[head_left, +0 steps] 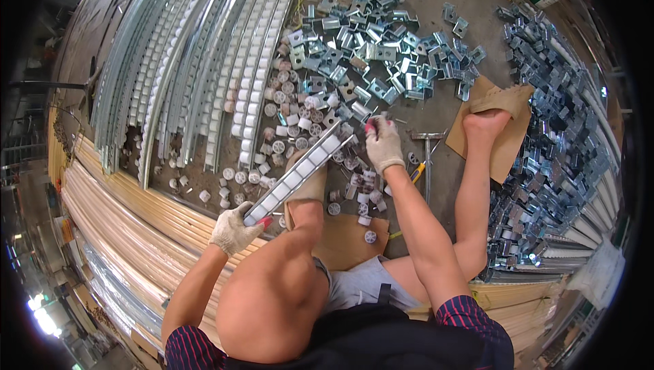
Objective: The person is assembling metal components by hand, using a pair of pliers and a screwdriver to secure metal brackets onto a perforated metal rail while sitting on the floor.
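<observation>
My left hand (235, 231), in a pale knit glove with pink fingertips showing, is closed round the lower end of a short metal roller track (294, 178). White rollers sit in a row between its two rails. The track slants up to the right across my raised knee. Just right of its upper end is my right hand (383, 145), gloved the same way, with its fingers pinched together. What they hold, if anything, I cannot make out against the metal brackets (355, 111) behind them. Loose white rollers (300, 143) lie around the track's upper end.
A heap of shiny brackets (381, 50) covers the floor ahead. Long roller tracks (197, 50) lie at the left. A hammer (428, 159) and a yellow-handled tool (418, 172) lie right of my hand. More brackets (545, 145) are piled at the right, beyond cardboard (501, 159) under my foot.
</observation>
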`<state>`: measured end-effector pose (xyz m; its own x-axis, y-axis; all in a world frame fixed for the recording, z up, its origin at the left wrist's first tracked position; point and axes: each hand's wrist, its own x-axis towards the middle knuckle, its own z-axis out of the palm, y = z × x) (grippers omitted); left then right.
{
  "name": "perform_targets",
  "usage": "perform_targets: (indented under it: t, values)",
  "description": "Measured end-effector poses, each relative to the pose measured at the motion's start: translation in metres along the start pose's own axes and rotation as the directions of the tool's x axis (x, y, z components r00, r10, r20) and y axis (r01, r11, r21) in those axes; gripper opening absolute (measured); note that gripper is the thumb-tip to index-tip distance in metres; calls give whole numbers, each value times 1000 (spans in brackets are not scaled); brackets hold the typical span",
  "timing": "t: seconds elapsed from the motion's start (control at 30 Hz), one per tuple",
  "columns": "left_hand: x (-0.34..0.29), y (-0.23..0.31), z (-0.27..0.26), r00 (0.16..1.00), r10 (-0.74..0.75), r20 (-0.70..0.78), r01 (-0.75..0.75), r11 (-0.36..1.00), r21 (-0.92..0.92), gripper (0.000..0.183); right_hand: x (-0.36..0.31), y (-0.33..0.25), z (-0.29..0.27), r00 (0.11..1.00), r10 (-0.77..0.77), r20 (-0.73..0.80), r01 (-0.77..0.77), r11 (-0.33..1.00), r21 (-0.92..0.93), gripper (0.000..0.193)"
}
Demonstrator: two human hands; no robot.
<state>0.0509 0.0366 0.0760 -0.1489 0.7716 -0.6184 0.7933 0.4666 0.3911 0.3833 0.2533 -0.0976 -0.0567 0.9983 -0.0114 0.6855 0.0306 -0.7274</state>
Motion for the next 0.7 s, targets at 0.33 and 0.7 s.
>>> perform_targets:
  t: [0.33, 0.7]
  values:
    - [10, -95, 54, 989, -43, 139, 55, 995, -80, 81, -39, 27, -56, 984, 170, 44, -176, 939, 297, 33]
    - [75, 21, 49, 833, 500, -239, -456, 863, 217, 64, -107, 27, -96, 801, 597, -35, -557, 723, -409, 43]
